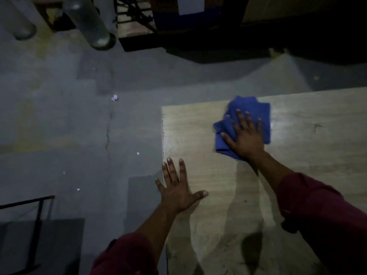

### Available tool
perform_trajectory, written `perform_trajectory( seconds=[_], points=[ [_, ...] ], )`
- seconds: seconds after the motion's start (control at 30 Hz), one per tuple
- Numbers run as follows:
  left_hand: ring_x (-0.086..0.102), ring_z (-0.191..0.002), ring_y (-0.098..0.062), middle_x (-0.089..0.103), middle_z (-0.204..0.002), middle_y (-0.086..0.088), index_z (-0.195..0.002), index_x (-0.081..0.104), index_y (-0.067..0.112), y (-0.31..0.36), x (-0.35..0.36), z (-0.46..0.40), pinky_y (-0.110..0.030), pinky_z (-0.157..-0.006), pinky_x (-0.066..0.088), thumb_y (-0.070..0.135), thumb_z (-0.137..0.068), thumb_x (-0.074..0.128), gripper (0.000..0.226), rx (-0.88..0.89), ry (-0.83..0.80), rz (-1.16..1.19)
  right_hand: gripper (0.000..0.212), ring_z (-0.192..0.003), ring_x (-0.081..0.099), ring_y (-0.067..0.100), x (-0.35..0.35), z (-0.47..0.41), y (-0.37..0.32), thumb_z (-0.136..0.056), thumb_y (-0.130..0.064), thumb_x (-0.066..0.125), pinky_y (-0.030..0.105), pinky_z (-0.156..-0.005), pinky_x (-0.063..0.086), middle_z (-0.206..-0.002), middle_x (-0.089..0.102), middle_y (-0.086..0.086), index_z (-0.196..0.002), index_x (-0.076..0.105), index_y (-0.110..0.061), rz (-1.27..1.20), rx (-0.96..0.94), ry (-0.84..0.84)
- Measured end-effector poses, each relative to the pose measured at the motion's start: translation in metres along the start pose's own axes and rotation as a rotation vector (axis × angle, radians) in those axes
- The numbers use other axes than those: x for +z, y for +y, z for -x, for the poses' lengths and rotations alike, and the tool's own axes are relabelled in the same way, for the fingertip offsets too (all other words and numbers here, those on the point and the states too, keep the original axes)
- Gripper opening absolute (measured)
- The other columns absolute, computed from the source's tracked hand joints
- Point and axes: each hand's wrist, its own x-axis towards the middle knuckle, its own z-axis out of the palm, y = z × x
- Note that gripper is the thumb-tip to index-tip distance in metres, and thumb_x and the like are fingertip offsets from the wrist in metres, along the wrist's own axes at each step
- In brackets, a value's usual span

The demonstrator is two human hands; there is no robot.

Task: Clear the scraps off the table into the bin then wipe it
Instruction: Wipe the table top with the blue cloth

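Observation:
A light wooden table (309,155) fills the right half of the view. A crumpled blue cloth (250,110) lies on it near the far edge. My right hand (246,137) presses flat on the cloth with fingers spread. My left hand (176,187) rests flat on the table's left edge, fingers straight and spread, holding nothing. No bin shows in the view.
Grey concrete floor (69,116) lies left of the table with small white paper scraps (114,98) scattered on it. A black metal frame (39,211) stands at the lower left. Grey pipes (93,26) and dark furniture stand at the back.

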Motion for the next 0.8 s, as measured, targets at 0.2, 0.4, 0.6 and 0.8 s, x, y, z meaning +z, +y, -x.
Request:
perform_trajectory(
  seconds=[0.2,0.4,0.6,0.8],
  points=[
    [-0.054,-0.135,-0.026,-0.062,-0.143,-0.003,-0.143,-0.045,0.034,0.000,-0.004,0.000,-0.077,-0.111,-0.010,0.101,-0.059,0.045,0.140,0.007,-0.035,0.005,0.084,-0.157,0.002,0.039,-0.003,-0.033,-0.055,-0.095,-0.075,0.015,0.077,-0.116,0.005,-0.172,0.007,0.009,-0.163,0.016,-0.025,-0.126,0.440,-0.045],
    [-0.055,-0.134,-0.028,-0.063,-0.141,-0.004,-0.144,-0.044,0.033,0.000,-0.006,0.000,-0.076,-0.112,-0.007,0.100,-0.058,0.048,0.143,-0.006,-0.052,-0.010,0.077,-0.158,0.005,0.035,0.014,-0.015,-0.116,-0.097,-0.073,0.026,0.071,-0.120,0.003,-0.172,0.007,0.005,-0.162,0.017,-0.031,-0.014,-0.153,-0.055],
    [-0.057,-0.132,-0.028,-0.065,-0.139,-0.003,-0.142,-0.047,0.034,-0.002,-0.011,0.000,-0.078,-0.111,-0.005,0.095,-0.054,0.061,0.152,0.009,-0.101,0.006,0.073,-0.158,0.016,0.031,0.007,0.008,-0.045,-0.099,-0.073,0.028,0.064,-0.122,0.012,-0.171,0.018,0.003,-0.159,0.031,-0.032,0.043,-0.527,-0.021],
    [-0.058,-0.130,-0.031,-0.066,-0.137,-0.005,-0.140,-0.049,0.031,-0.002,-0.015,0.005,-0.078,-0.111,-0.009,0.085,-0.043,0.078,0.169,0.023,-0.128,-0.009,0.077,-0.158,0.009,0.035,-0.001,-0.002,-0.020,-0.098,-0.073,0.028,0.070,-0.119,0.004,-0.171,0.013,0.006,-0.162,0.019,-0.031,-0.048,0.305,-0.037]
  ],
)
